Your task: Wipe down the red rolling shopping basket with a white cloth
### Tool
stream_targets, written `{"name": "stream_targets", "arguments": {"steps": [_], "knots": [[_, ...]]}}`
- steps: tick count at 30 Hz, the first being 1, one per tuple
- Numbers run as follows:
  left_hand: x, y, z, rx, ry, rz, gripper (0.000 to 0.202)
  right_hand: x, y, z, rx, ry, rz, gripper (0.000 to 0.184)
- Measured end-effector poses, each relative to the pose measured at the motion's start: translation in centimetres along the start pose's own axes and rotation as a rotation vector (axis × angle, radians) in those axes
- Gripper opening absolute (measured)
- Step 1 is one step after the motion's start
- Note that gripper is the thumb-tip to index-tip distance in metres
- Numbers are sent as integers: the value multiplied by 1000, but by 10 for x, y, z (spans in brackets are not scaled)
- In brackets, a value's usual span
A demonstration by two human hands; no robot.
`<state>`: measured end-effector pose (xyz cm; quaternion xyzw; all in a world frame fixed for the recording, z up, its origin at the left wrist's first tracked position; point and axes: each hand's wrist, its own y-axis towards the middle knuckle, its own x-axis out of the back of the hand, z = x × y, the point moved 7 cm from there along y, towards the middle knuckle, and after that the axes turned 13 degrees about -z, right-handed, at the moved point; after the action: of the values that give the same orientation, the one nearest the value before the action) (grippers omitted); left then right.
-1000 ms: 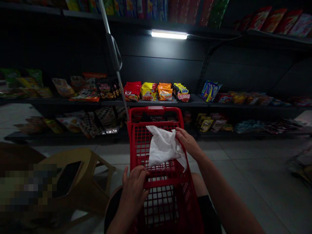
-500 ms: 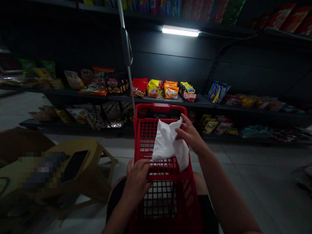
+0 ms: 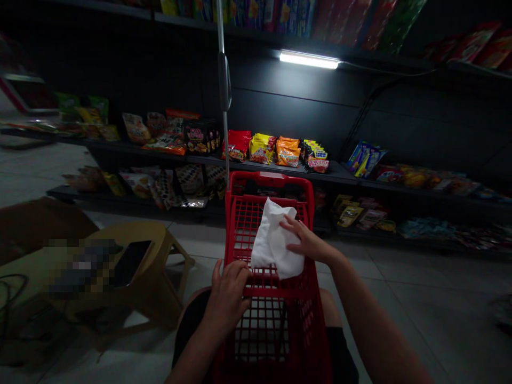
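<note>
Toward eight o'clock, a yellowish stool [image 3: 116,232] bore a dark phone [image 3: 132,262]. Snack bags [image 3: 172,142] lined the shelf [image 3: 338,170] at ten. At eleven, a metal pole [image 3: 221,37] rose before it, hiding a strip. Near seven, the left hand [image 3: 229,290] rested with bent fingers on a red basket [image 3: 276,292]; whether it gripped could not be told. That red basket blocked the way to the shelf, below a four-coloured row of packets [image 3: 262,149] at twelve. Toward five, a white cloth [image 3: 264,245] lay over it, partly covered by the right hand [image 3: 310,242] at four, whose fingers were spread, not closed around the fabric. A lit lamp [image 3: 309,59] shone at one; blue packets [image 3: 366,159] stood past two.
</note>
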<state>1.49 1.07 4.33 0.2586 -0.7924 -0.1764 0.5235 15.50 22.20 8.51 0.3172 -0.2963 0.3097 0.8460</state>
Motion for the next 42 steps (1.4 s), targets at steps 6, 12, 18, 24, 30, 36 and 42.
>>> {"name": "stream_targets", "arguments": {"steps": [6, 12, 18, 24, 30, 36, 42], "knots": [[-1, 0, 0, -2, 20, 19, 49, -10, 1, 36, 84, -128, -71, 20], [-3, -1, 1, 3, 24, 25, 44, 42, 21, 46, -26, 14, -241, 38], [0, -2, 0, -15, 16, -5, 47, 6, 28, 11, 19, -528, -212, 35], [2, 0, -1, -3, 31, 13, 47, -39, 6, 6, -49, -610, -258, 43], [-1, 2, 0, -16, 65, 17, 43, -93, 26, 74, 232, -245, -170, 42], [-3, 1, 3, -8, 83, 25, 46, -124, 42, 92, 496, -272, 29, 47], [0, 1, -3, -38, 67, 29, 48, -47, 48, 24, 256, -578, -110, 41]]}}
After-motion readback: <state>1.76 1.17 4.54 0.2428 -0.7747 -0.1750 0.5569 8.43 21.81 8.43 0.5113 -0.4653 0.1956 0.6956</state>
